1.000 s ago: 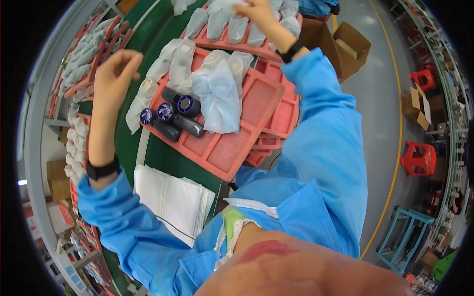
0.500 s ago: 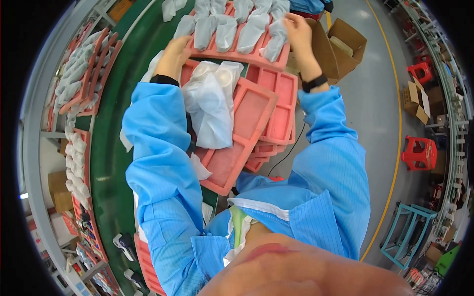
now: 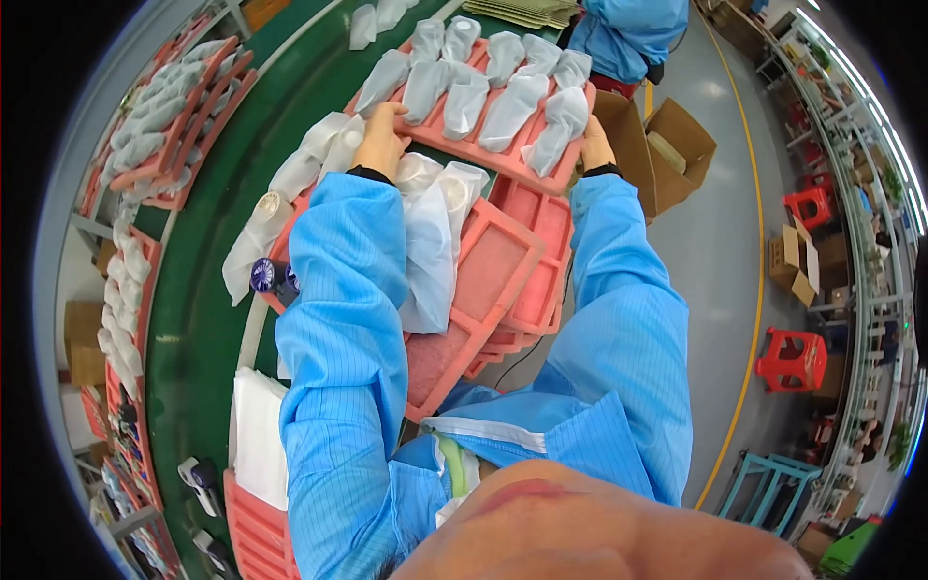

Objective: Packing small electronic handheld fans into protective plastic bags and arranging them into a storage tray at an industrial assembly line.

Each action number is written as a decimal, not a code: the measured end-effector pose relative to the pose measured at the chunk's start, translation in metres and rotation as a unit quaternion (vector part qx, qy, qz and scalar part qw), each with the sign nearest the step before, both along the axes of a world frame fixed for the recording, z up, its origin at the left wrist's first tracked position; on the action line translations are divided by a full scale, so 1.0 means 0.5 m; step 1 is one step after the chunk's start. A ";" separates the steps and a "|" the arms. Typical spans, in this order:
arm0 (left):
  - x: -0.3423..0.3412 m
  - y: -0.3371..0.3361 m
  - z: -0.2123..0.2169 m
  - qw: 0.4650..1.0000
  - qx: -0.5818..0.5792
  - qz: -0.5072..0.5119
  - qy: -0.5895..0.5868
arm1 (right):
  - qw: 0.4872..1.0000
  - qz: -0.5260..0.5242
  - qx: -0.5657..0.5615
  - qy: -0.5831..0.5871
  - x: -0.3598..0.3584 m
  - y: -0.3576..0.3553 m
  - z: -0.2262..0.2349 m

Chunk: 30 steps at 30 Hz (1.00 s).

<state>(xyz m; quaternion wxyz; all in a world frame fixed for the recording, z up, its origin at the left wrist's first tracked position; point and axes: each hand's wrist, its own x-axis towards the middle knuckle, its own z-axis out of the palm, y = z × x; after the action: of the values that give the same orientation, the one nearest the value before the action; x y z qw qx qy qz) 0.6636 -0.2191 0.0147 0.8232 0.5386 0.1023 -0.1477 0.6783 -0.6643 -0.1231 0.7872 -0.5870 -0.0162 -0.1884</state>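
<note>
A pink foam tray (image 3: pixel 448 147) carries rows of items in whitish translucent bags (image 3: pixel 467 101). My left hand (image 3: pixel 383 142) is closed on its left end, fingers bent over the rim. My right hand (image 3: pixel 596 147) grips the right end, its fingers partly hidden by the tray. Closer to me, more bagged items (image 3: pixel 432 242) lie across pink trays with large compartments (image 3: pixel 495 266), stacked askew. Left of my left sleeve are further bagged items (image 3: pixel 259 232) and two dark cylindrical parts with purple finned ends (image 3: pixel 263 275).
A green conveyor belt (image 3: pixel 198 338) runs along the left, holding a white sheet stack (image 3: pixel 259 435) and handheld devices (image 3: pixel 200 483). Loaded trays (image 3: pixel 179 126) stand on the left rack. Open cardboard boxes (image 3: pixel 667 155) and a red stool (image 3: pixel 791 362) are at right. A person in blue (image 3: pixel 628 39) is at the far end.
My right hand has gone from the bags at the tray's right side down to its end. The view has shifted, showing more of the loaded tray and the bagged items at left.
</note>
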 end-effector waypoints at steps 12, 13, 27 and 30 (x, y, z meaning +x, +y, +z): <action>-0.009 0.020 0.000 0.983 -0.177 0.033 -0.022 | 0.956 0.019 0.247 0.158 -0.079 0.142 0.147; -0.008 0.017 0.008 0.985 -0.169 0.030 -0.030 | 0.962 0.019 0.230 0.145 -0.082 0.133 0.153; -0.122 0.089 0.102 0.978 -0.185 0.069 -0.064 | 0.997 0.051 -0.037 -0.042 -0.135 0.200 0.306; -0.160 0.123 0.118 0.979 -0.164 0.061 -0.100 | 0.986 0.157 0.003 -0.062 -0.092 0.204 0.358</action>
<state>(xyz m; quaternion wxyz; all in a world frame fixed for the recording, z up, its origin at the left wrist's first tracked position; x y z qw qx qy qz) 0.5835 -0.1577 0.0737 0.9140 0.4007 0.0266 -0.0579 0.6325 -0.5622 0.0556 0.8061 -0.5620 -0.1565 -0.0989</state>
